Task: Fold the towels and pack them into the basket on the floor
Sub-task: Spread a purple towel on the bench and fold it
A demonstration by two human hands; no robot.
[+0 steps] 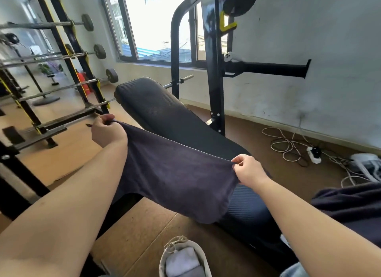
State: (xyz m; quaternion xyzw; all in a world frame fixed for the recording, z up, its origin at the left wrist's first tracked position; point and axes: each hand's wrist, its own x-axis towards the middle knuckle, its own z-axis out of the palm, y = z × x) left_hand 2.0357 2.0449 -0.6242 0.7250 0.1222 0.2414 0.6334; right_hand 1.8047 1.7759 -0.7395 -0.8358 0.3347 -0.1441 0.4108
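A dark navy towel (175, 173) is stretched out over the black padded weight bench (165, 116). My left hand (107, 130) pinches its far left corner, raised above the bench's left side. My right hand (247, 169) pinches the opposite corner near the bench's right edge. The towel's lower part hangs down off the bench toward the floor. On the floor below, at the bottom edge, stands a pale fabric basket (203, 260) with a rope handle; pale folded cloth (182, 258) lies in it. Another dark cloth (350, 206) lies at the right, partly cut off.
A black and yellow barbell rack (68, 70) stands to the left. The bench's upright frame (214, 70) rises behind, by the window. White cables and a power strip (314, 154) lie on the brown floor along the right wall.
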